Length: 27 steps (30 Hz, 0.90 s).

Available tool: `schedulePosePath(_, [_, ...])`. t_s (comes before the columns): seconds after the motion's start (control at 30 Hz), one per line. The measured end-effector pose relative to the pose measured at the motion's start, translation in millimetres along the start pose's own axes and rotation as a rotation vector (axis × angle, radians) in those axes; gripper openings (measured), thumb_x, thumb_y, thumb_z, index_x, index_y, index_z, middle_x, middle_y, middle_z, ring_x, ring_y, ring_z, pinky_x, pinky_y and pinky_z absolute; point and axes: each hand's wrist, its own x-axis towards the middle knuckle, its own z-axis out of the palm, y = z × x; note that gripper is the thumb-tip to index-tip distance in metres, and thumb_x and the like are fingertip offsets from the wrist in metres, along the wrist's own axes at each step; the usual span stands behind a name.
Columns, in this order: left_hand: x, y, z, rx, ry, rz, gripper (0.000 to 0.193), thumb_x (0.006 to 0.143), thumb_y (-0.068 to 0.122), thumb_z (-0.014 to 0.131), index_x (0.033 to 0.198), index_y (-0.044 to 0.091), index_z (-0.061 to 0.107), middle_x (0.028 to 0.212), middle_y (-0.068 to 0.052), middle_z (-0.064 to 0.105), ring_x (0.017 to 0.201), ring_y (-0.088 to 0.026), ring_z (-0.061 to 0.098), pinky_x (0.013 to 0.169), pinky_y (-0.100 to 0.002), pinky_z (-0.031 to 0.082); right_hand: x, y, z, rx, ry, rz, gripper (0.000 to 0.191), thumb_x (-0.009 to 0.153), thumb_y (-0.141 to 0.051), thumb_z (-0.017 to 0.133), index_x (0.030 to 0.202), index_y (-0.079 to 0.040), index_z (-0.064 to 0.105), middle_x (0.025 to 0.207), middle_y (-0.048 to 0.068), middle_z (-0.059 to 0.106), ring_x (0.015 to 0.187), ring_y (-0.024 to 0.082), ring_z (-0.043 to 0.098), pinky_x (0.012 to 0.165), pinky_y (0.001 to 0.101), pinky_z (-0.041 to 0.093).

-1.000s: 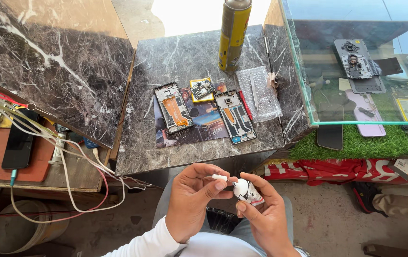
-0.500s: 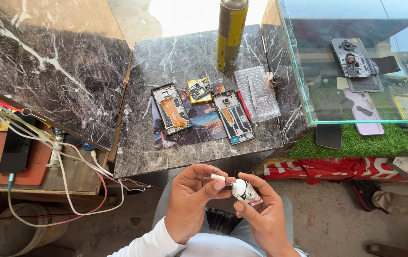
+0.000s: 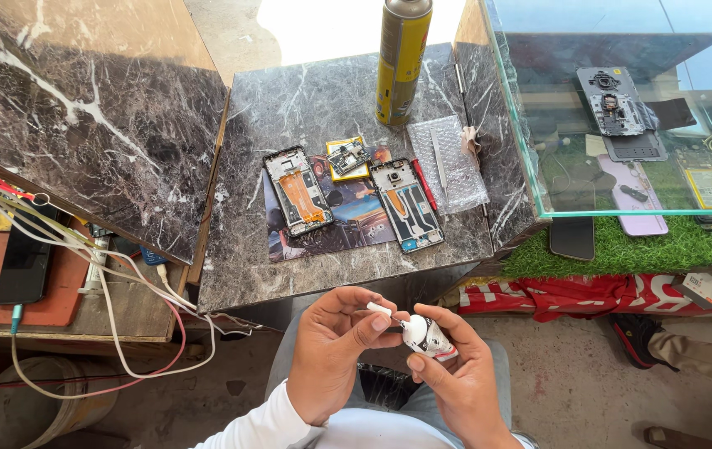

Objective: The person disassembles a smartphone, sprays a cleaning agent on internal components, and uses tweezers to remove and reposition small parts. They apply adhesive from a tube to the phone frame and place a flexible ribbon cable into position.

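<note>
1. A dark marble table (image 3: 289, 258) stands in the middle.
2. A tall yellow spray can (image 3: 401, 58) stands upright at 12 o'clock on the table.
3. A picture mat (image 3: 347, 224) lies flat in the middle.
4. Two opened phone frames lie on the mat: one (image 3: 298, 191) at 9 o'clock, one (image 3: 406, 205) at 3 o'clock.
5. A small yellow part (image 3: 347, 158) lies between them, toward 12 o'clock.
6. A clear bubble bag (image 3: 447, 162) lies at 3 o'clock, just beside the mat.

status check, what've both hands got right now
Right hand grips small white bottle. Left hand pinches its white cap at the tip. Opened phone frames lie untouched on marble table. Nothing between the hands.
</note>
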Motion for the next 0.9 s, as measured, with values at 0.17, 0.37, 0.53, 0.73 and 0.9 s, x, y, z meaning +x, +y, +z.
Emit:
schedulePosePath(0.17, [0, -1, -8, 0.171, -0.056, 0.079, 0.026, 0.091, 0.000, 0.074, 0.117, -0.001, 0.069, 0.112, -0.015, 0.075, 0.104, -0.023, 0.075, 0.086, -0.037, 0.064, 0, -1, 0, -0.030, 0.015, -0.005, 0.061, 0.079, -0.001, 0.082, 0.136, 0.003, 0.061, 0.099, 0.008, 0.068, 0.077, 0.010, 0.062, 0.063, 0.0254, 0.053])
schedulePosePath(0.37, [-1, -1, -16, 0.213, -0.115, 0.028, 0.026, 0.092, -0.002, 0.072, 0.118, -0.003, 0.071, 0.116, -0.016, 0.076, 0.105, -0.020, 0.073, 0.090, -0.036, 0.062, -2, 1, 0, -0.153, 0.007, -0.034, 0.057, 0.079, -0.002, 0.082, 0.132, 0.004, 0.062, 0.100, 0.007, 0.070, 0.085, 0.009, 0.064, 0.071, 0.0232, 0.053])
schedulePosePath(0.53, [-3, 3, -11, 0.251, -0.096, 0.074, 0.034, 0.094, 0.003, 0.075, 0.127, -0.004, 0.068, 0.121, -0.015, 0.075, 0.110, -0.019, 0.072, 0.099, -0.035, 0.058, 3, 5, 5, -0.011, 0.005, 0.100, 0.058, 0.080, -0.003, 0.080, 0.134, 0.001, 0.060, 0.097, 0.006, 0.065, 0.074, 0.009, 0.057, 0.058, 0.0249, 0.048])
schedulePosePath(0.73, [-6, 3, -14, 0.341, -0.135, 0.019, 0.056, 0.090, 0.010, 0.077, 0.140, 0.001, 0.054, 0.122, -0.007, 0.068, 0.110, -0.013, 0.068, 0.098, -0.031, 0.056, 9, 8, 12, -0.119, -0.035, -0.022, 0.059, 0.087, -0.003, 0.073, 0.136, -0.006, 0.040, 0.103, 0.007, 0.059, 0.083, 0.011, 0.059, 0.064, 0.0265, 0.051])
schedulePosePath(0.9, [-4, -6, -26, 0.179, -0.094, -0.195, 0.035, 0.093, 0.009, 0.073, 0.122, -0.006, 0.061, 0.106, -0.011, 0.074, 0.092, -0.019, 0.072, 0.085, -0.035, 0.059, 8, 7, 25, -0.283, -0.251, -0.087, 0.054, 0.092, 0.004, 0.068, 0.133, -0.005, 0.034, 0.117, 0.009, 0.055, 0.102, 0.013, 0.061, 0.089, 0.0290, 0.052])
